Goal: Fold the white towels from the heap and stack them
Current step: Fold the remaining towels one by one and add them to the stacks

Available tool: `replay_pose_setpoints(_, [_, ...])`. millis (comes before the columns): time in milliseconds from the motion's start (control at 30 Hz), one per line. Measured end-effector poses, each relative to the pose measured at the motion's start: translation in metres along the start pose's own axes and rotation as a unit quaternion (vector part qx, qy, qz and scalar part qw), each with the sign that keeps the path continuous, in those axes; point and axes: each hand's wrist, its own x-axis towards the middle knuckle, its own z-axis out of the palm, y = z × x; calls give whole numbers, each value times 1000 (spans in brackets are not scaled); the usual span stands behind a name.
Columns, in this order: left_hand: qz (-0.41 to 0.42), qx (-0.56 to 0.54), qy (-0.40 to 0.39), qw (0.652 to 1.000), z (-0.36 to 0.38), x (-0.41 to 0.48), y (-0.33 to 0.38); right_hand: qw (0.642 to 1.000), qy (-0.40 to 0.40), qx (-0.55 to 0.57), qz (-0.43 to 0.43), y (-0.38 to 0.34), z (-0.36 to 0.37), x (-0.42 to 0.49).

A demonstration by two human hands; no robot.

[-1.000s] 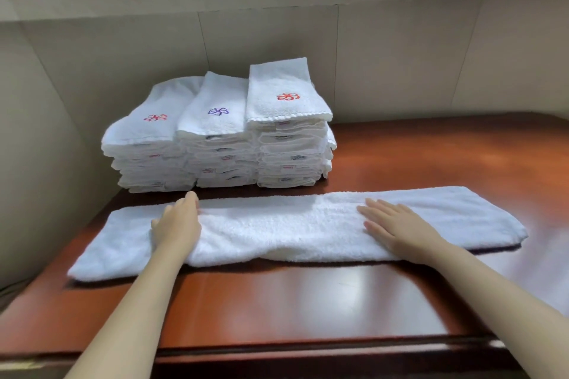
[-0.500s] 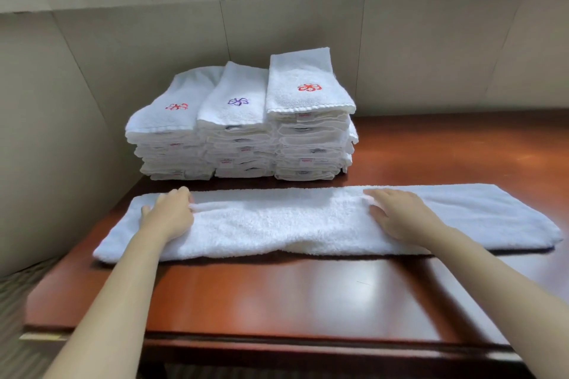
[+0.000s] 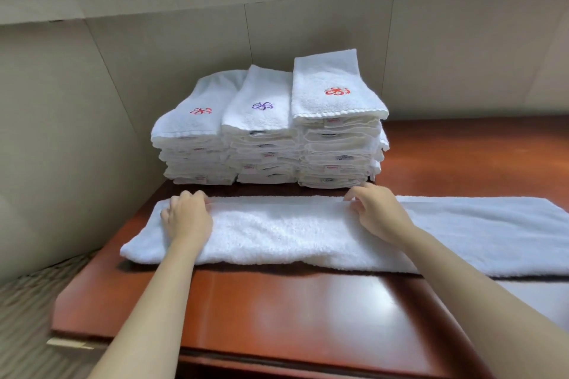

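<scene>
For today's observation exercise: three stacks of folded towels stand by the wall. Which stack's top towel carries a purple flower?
The middle stack: its top towel's flower is purple, while the left stack and right stack show red ones.

Towel's (image 3: 308,231) right end beyond the frame edge
</scene>
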Motion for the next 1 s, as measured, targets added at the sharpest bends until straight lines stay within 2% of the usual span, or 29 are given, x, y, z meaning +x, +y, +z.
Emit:
replay_pose_setpoints(100, [-2,-16,30,999,2,1,-1,998,59,17,24,-1,1,4])
replay_pose_setpoints(233, [-4,-63,69,996,0,1,-5,997,4,-66,50,-1,12,8])
replay_pose_setpoints(433, [-46,-41,-10,998,-9,4,-25,990,60,-119,53,-7,14,8])
replay_pose_setpoints(567, [-127,-41,-26,991,-18,-1,-46,991,99,-85,30,-23,11,5])
replay_pose_setpoints(733, [-279,-108,-55,953,-26,-18,-72,995,100,14,20,-49,14,11])
replay_pose_setpoints(800, [-322,-183,-54,927,-30,-19,-79,994,103,32,18,-61,15,14])
replay_pose_setpoints(867, [-371,-282,-42,883,-35,-20,-82,993,111,43,18,-71,17,14])
replay_pose_setpoints(933, [-418,-383,-24,824,-38,-24,-81,992,112,52,22,-81,18,13])
replay_pose_setpoints(1000, [-452,-500,-4,738,-40,-27,-80,993,102,65,16,-88,18,11])
